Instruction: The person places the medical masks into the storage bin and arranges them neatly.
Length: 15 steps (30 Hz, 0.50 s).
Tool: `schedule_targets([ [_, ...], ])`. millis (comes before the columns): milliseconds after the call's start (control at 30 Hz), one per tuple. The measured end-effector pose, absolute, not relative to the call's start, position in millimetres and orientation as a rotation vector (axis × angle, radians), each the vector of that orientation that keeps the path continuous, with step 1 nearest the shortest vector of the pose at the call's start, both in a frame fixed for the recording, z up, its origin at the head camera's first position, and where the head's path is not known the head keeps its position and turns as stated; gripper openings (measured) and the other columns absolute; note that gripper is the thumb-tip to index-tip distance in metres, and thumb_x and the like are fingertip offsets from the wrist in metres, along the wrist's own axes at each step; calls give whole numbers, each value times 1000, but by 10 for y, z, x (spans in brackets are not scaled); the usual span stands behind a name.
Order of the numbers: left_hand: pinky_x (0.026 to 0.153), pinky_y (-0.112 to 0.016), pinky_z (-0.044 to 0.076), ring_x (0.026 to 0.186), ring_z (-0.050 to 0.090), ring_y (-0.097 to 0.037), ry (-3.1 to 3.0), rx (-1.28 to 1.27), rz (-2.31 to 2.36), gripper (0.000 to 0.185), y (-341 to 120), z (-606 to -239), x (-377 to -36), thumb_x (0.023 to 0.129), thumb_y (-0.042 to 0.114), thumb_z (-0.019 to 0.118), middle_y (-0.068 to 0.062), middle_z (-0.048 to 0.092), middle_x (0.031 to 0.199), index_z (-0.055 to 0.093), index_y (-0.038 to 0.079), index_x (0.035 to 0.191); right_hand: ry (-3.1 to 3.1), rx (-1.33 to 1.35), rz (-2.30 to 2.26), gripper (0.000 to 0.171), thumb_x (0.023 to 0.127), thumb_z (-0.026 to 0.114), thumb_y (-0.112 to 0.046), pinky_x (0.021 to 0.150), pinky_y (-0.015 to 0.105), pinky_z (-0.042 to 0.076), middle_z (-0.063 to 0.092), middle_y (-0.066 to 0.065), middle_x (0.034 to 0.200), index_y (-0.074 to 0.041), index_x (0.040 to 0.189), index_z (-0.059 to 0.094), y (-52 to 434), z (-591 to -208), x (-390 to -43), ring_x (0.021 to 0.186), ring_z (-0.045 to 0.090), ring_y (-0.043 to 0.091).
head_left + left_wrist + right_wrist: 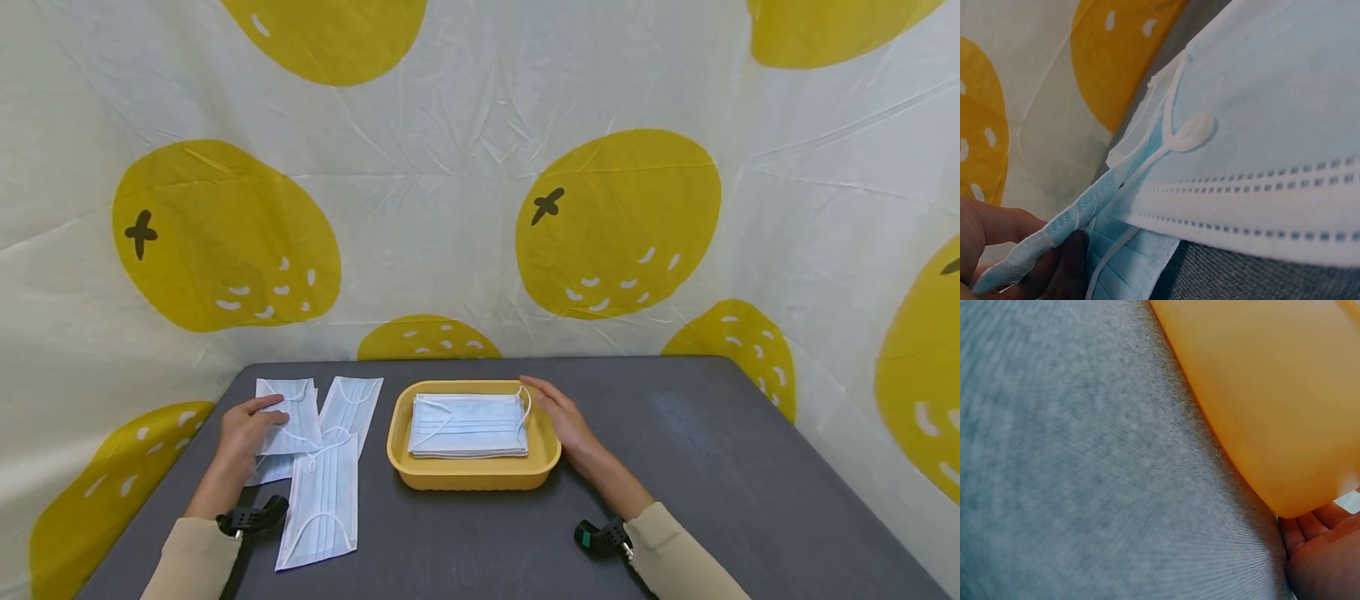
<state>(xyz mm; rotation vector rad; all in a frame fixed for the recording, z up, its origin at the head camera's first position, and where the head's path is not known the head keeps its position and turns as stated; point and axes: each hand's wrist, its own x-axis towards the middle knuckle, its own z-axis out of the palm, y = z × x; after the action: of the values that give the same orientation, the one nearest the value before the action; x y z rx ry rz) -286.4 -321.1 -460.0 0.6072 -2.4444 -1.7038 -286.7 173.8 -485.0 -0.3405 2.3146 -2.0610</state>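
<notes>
At the left of the table my left hand (242, 429) pinches the edge of a pale blue face mask (288, 417); the left wrist view shows thumb and fingers on both sides of the held mask (1054, 231). Several more masks lie under and beside it, among them a long one (322, 500) toward me and another (360, 400) behind. A yellow tray (472, 482) stands mid-table, a stack of masks (468, 427) lying flat in it. My right hand (566, 421) rests against the tray's right side, its fingers along the wall (1272, 412).
The dark grey table (712, 483) extends right of the tray. Behind it hangs a pale curtain (427, 250) with yellow fruit prints. A black wrist camera (255, 517) sits on the left wrist and another (600, 537) on the right.
</notes>
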Motion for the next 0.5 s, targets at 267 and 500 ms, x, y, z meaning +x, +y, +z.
schedule_targets([
  [267, 125, -68, 14, 153, 20, -49, -2442, 600, -1693, 54, -3196, -4573, -2869, 100, 13, 57, -27, 20, 170, 48, -1, 151, 2315, -334, -2061, 43, 113, 35, -17, 125, 52, 30, 42, 14, 163, -10, 154, 49, 1737, -4850, -2872, 152, 38, 33],
  [500, 125, -67, 16, 155, 19, -47, -2418, 587, -1700, 54, -3140, -4474, -2869, 100, 12, 58, -24, 18, 171, 48, 0, 152, 2320, -357, -2065, 43, 113, 36, -17, 126, 53, 28, 41, 15, 163, -8, 154, 48, 1735, -4851, -2873, 153, 35, 33],
])
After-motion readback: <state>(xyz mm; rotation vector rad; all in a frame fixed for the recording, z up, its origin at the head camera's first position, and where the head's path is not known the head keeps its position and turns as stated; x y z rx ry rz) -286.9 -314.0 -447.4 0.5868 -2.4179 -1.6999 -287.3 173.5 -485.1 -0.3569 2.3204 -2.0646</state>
